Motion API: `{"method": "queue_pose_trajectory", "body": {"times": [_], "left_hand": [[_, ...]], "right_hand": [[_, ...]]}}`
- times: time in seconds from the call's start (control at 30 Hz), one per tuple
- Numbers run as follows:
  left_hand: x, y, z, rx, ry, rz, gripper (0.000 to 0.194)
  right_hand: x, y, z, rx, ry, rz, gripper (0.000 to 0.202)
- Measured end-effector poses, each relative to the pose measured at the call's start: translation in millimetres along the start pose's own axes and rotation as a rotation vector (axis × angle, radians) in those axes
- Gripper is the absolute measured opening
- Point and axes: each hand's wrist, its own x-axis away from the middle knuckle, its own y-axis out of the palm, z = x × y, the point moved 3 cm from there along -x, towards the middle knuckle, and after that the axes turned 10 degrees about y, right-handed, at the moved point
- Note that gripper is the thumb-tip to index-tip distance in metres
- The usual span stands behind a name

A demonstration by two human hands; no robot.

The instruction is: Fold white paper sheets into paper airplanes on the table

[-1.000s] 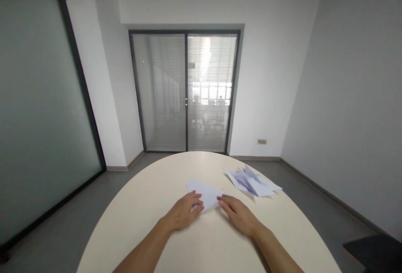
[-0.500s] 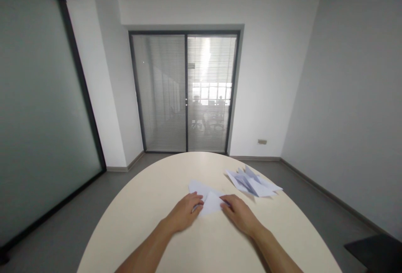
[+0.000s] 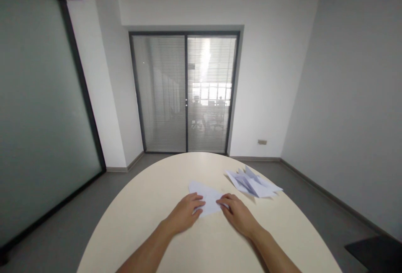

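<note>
A white sheet of paper (image 3: 208, 199) lies folded on the pale table, between my two hands. My left hand (image 3: 188, 211) rests over its left edge, fingers and thumb apart and pressing lightly on it. At the paper's right edge, my right hand (image 3: 235, 210) has its fingers curled and its thumb close to them, on the paper. That hand covers the corner there. Beyond my right hand lies a loose pile of folded white papers (image 3: 253, 184).
The round cream table (image 3: 138, 218) spreads under both arms, its rim curving away at the sides. A dark flat object (image 3: 377, 252) shows low at the right. Past the table stands a glazed partition with blinds (image 3: 163, 97).
The raised fold in the middle of the paper now lies flatter. My right fingers have shifted slightly left over the sheet, while my left hand stays almost in place.
</note>
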Motion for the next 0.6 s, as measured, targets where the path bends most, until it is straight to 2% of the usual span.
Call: {"method": "queue_pose_trajectory", "body": {"times": [0.13, 0.37, 0.6], "left_hand": [[0, -2.4, 4, -0.039, 0.04, 0.019, 0.034], [-2, -9.7, 25, -0.06, 0.108, -0.028, 0.034], [-5, 0.1, 22, 0.016, 0.121, -0.058, 0.042]], "right_hand": [[-1, 1, 1, 0.034, 0.004, -0.002, 0.039], [-2, 2, 1, 0.127, -0.02, 0.001, 0.039], [6, 13, -9, 0.093, -0.081, -0.227, 0.052]]}}
